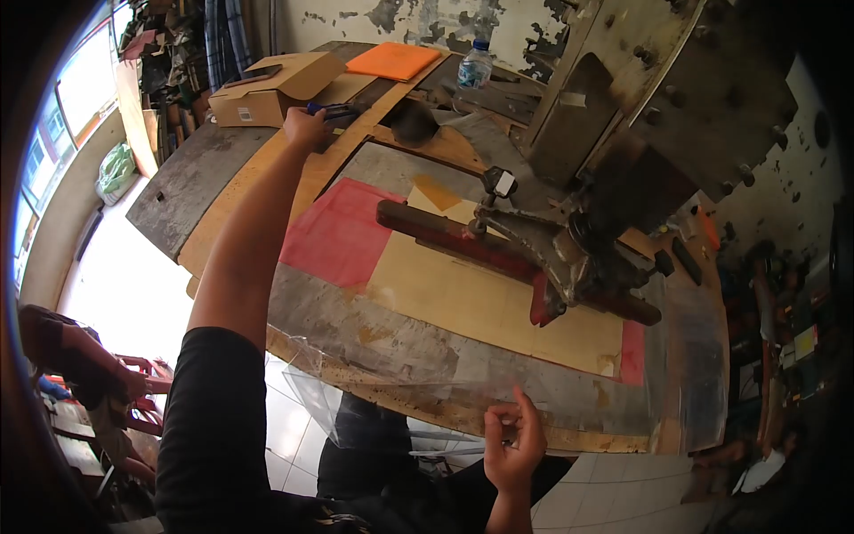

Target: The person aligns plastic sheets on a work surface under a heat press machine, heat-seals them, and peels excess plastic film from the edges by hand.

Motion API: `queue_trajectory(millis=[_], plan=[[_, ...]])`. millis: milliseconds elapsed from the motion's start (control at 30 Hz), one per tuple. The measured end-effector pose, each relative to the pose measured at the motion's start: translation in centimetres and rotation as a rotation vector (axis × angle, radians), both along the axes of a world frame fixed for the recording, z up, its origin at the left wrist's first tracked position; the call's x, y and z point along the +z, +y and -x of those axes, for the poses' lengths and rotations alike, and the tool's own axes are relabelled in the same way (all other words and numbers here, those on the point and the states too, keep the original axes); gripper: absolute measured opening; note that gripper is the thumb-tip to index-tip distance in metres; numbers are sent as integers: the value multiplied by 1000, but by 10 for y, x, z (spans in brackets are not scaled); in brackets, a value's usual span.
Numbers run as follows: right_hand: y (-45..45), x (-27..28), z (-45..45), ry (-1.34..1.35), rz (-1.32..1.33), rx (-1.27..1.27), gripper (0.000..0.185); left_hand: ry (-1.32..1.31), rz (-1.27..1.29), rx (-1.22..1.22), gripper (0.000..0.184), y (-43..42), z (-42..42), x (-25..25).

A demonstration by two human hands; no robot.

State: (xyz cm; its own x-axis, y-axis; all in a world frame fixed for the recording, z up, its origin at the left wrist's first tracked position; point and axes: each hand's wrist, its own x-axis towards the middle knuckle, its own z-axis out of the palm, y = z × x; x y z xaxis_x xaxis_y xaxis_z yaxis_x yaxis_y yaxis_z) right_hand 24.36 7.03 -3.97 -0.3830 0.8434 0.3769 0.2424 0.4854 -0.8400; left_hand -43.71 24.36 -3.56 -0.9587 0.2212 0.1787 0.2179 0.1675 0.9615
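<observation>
My left hand (pixel 307 129) reaches to the far left of the worktable, its fingers closed around a tool with blue handles (pixel 327 109). The tool's exact kind is hard to make out. Near the front edge, my right hand (pixel 514 436) has its fingers curled and the index finger raised. A clear plastic sheet (pixel 325 405) hangs over that edge and runs to my right hand, which appears to pinch it; the contact is faint. Between my hands lie a cream sheet (pixel 480 285) and a pink sheet (pixel 338 231), below the press's dark red bar (pixel 427 227).
The heavy metal press (pixel 623 107) overhangs the table's right side. Along the back are a cardboard box (pixel 276 84), an orange stack (pixel 394 60) and a water bottle (pixel 475 67). Another person (pixel 89 383) is at lower left.
</observation>
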Motion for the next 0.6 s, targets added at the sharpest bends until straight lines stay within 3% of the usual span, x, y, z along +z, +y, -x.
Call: queue_trajectory(millis=[33, 67, 133, 267, 367, 467, 500, 533, 600], plan=[[0, -1, -1, 1, -9, 6, 45, 323, 306, 155, 50, 4, 4, -4], [1, -2, -1, 2, -20, 12, 44, 322, 308, 154, 50, 4, -2, 2], [2, -2, -1, -13, -35, 8, 44, 382, 615, 166, 60, 0, -14, 19], [1, -1, -1, -40, -44, -11, 42, 309, 729, 79, 61, 0, -17, 27], [2, -4, -3, -66, -61, 4, 43, 536, 692, 151, 55, 0, -15, 31], [-1, -5, -2, -61, -60, -41, 41, 750, 656, 109, 50, -2, 1, 68], [3, -3, 0, -63, -218, 32, 46, 877, 667, 136, 49, -4, 12, 82], [4, -1, 1, -64, -217, 31, 46, 1004, 677, 161, 50, -5, 26, 88], [5, 0, 4, -53, -241, 14, 38, 1012, 685, 234, 56, -7, 56, 93]])
